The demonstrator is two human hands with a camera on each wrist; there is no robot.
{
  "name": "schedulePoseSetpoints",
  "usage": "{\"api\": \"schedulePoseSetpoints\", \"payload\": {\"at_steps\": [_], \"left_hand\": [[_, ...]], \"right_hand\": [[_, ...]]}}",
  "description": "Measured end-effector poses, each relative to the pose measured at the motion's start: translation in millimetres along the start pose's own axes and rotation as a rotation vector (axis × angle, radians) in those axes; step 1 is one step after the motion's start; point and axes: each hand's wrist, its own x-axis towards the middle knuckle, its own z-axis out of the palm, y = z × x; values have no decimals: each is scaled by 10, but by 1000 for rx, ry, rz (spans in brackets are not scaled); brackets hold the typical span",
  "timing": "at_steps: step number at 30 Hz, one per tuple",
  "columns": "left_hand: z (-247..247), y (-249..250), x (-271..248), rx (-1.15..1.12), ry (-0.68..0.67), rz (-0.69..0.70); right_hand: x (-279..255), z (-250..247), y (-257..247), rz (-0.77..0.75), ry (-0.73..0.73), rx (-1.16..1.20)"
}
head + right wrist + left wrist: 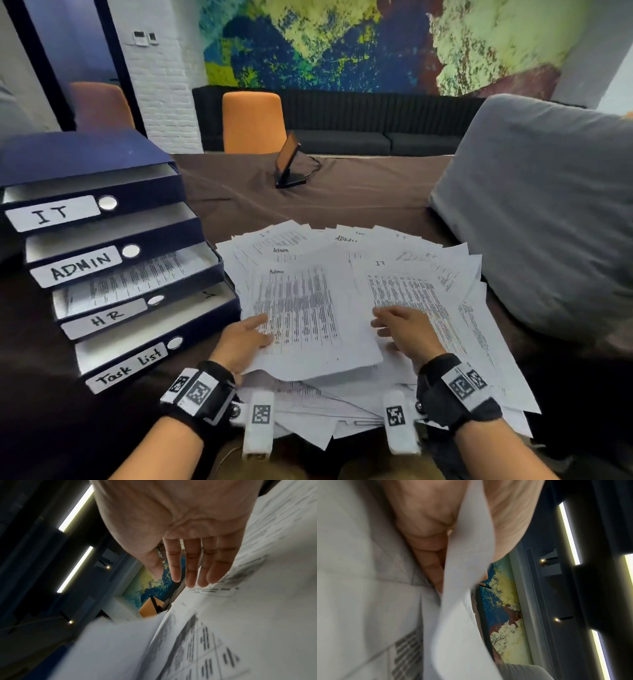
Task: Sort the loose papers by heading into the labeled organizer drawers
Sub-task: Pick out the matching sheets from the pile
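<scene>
A fanned pile of printed papers (pixel 404 260) headed Admin and IT lies on the brown table. My left hand (pixel 248 337) pinches the left edge of the top Admin sheet (pixel 305 315), thumb above and fingers beneath; the left wrist view shows that sheet (pixel 467 563) passing between thumb and fingers. My right hand (pixel 399 325) lies with straight fingers (pixel 190 566) on an IT sheet (pixel 407 291) beside it. At the left stands a dark blue organizer (pixel 85 164) with stepped drawers labeled IT (pixel 51 214), ADMIN (pixel 80 267), HR (pixel 102 318) and Task List (pixel 128 366). The HR drawer holds printed sheets.
A large grey cushion (pixel 534 212) lies at the right, against the pile. A small tilted screen on a stand (pixel 289 164) sits at the far middle of the table. An orange chair (pixel 253 120) and a dark sofa are beyond.
</scene>
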Motion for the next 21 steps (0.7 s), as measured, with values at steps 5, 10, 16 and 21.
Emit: {"api": "schedulePoseSetpoints", "payload": {"at_steps": [5,10,16,21], "left_hand": [[-79,-75,48,-28,126,-44],[-96,-99,55,-87,180,-79],[-89,-119,17,-193,149,-79],[-49,-1,-35,-180,170,14]], "right_hand": [[247,21,-84,56,90,-167],[400,258,-249,246,-46,-222],[319,495,-436,199,-86,-454],[400,245,-201,236,-12,-32]]}}
